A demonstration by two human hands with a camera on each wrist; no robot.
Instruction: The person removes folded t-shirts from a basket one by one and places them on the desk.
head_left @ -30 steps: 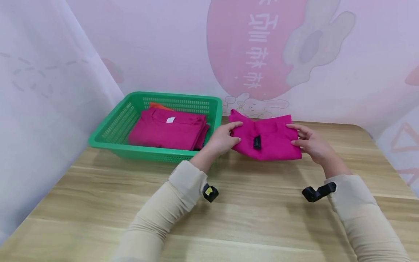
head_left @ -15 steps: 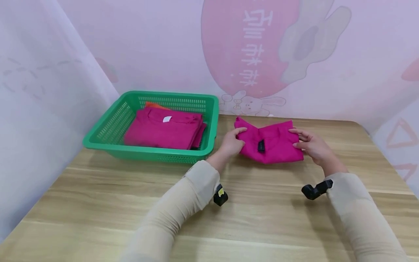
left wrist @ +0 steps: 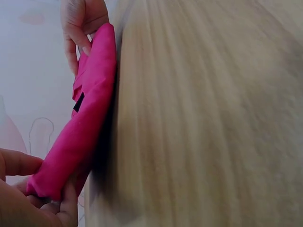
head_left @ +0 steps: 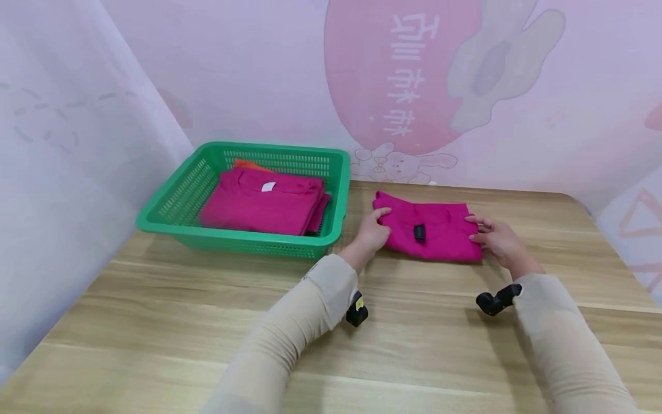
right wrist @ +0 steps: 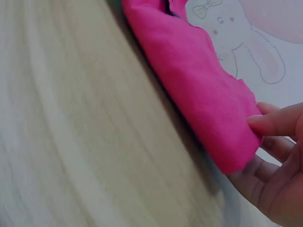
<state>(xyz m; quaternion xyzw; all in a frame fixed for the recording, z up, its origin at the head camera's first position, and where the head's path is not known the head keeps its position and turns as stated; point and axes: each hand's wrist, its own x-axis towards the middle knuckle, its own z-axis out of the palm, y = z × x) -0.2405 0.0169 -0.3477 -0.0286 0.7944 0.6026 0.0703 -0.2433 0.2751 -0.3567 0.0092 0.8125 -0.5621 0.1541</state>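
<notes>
A folded magenta shirt (head_left: 439,230) lies low over the wooden table, a small black label (head_left: 419,233) showing near its collar. My left hand (head_left: 373,231) grips its left edge, thumb and fingers on opposite faces, as the left wrist view shows with the shirt (left wrist: 80,127) between them. On the opposite side my right hand (head_left: 499,241) pinches the right edge; in the right wrist view the thumb presses the top of the shirt (right wrist: 203,94) while other fingers are tucked beneath.
Left of the shirt stands a green plastic basket (head_left: 243,237) holding a folded magenta shirt (head_left: 258,204) with a white label and something orange (head_left: 248,165) behind it. The wooden table (head_left: 424,356) ends at a printed curtain (head_left: 269,75) at the back.
Both hands have moved the magenta shirt slightly right and lowered it toward the table. Its sagging middle now looks flatter. The basket has stayed in place.
</notes>
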